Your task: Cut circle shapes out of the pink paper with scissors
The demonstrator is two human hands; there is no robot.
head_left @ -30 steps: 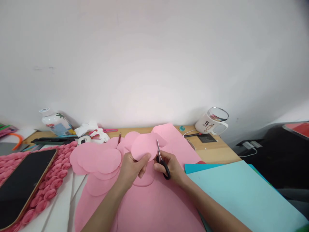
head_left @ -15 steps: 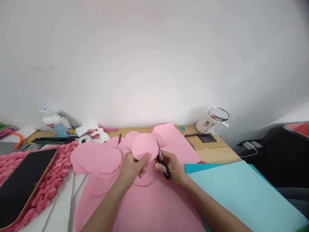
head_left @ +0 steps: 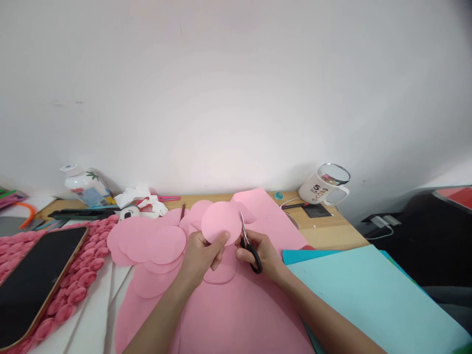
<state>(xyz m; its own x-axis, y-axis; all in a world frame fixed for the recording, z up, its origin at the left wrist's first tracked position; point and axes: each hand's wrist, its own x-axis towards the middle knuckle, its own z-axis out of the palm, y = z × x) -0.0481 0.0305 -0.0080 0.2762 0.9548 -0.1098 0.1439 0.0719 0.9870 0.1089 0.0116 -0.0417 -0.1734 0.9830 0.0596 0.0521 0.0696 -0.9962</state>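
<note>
While our L hand [head_left: 202, 254] is pinching the pink disc [head_left: 220, 220] by its lower edge over pink sheets [head_left: 243, 314], prob. leaving the rim free, our R hand [head_left: 263, 250] is gripping scissors [head_left: 254, 251], blades pointing up beside it; contact, we can't tell. Other circles [head_left: 167, 246] are lying L, apparently clear of the blades.

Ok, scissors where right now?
Head view, just right of centre: the scissors are in the right hand, beside the pink paper circle held by the left hand.
</note>
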